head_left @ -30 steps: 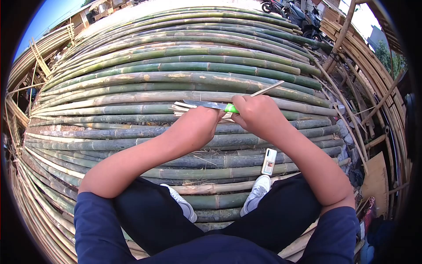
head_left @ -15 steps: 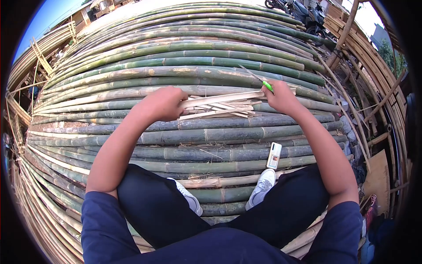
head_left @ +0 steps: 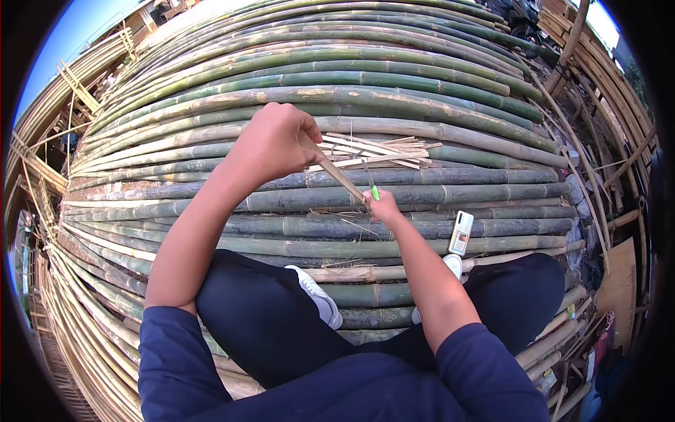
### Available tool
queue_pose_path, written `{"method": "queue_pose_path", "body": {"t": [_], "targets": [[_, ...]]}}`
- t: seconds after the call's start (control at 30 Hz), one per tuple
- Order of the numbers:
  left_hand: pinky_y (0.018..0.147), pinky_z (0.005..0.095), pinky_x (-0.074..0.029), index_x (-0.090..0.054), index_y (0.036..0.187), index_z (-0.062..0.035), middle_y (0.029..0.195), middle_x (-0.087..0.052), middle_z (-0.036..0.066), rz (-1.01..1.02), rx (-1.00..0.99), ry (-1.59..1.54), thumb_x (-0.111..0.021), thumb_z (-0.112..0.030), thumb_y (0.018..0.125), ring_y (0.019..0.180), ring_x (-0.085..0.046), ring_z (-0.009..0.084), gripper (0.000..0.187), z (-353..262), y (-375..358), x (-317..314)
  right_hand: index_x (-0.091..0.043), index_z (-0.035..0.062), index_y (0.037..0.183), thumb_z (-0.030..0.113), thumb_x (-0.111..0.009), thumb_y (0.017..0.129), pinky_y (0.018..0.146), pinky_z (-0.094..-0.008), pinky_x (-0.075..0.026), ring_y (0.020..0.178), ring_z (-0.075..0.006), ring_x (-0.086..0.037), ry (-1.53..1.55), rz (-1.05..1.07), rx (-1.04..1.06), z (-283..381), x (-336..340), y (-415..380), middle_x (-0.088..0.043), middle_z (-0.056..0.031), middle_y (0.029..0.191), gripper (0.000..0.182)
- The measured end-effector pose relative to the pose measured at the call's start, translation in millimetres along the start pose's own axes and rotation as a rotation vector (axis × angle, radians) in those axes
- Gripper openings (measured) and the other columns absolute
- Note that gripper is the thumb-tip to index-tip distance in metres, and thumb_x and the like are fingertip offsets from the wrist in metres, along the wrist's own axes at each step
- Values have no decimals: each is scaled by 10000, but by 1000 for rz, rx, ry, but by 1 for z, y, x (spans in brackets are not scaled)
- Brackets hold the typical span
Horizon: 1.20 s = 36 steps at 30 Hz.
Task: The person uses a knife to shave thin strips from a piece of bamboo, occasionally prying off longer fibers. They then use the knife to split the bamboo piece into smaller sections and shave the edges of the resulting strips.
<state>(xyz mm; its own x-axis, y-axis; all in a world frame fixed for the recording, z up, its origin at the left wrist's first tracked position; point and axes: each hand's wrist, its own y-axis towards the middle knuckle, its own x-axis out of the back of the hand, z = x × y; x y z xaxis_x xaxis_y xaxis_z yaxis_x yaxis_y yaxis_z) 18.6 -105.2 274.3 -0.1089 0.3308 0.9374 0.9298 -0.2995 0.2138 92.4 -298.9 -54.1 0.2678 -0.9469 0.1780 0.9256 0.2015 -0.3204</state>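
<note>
A flat bamboo strip [head_left: 342,178] slants down from my left hand [head_left: 280,141] to my right hand [head_left: 383,207]. The fingers of my left hand pinch its upper end. My right hand is closed round a knife with a green handle [head_left: 375,192], its thin blade pointing up and away from me. The strip's lower end meets the thumb of this same hand. Just beyond the strip, a loose heap of pale split bamboo strips [head_left: 383,148] lies across the poles.
Long bamboo poles [head_left: 337,226] lie side by side under me and far ahead. A white phone [head_left: 461,233] rests on them near my right shoe [head_left: 453,264]. A brown board [head_left: 619,292] leans at the right, and stacked split bamboo [head_left: 77,77] stands at the far left.
The strip has gone from nearly level to slanting. My right hand has come down and left with the knife, while my left hand has risen slightly. The view has shifted a little.
</note>
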Motion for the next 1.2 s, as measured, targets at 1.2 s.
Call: {"method": "queue_pose_path", "body": {"t": [1.2], "targets": [[701,391,-522,-721,828,-47,774,-661,172,223,-176,305,-677,5,673,755,-645,328,170,23,0,-98,-523,75,811,191,-591,851,348,-279,-224,372,-83,-269,714,-372,-442,-111,-24,-60,-326,24,513,141]]}}
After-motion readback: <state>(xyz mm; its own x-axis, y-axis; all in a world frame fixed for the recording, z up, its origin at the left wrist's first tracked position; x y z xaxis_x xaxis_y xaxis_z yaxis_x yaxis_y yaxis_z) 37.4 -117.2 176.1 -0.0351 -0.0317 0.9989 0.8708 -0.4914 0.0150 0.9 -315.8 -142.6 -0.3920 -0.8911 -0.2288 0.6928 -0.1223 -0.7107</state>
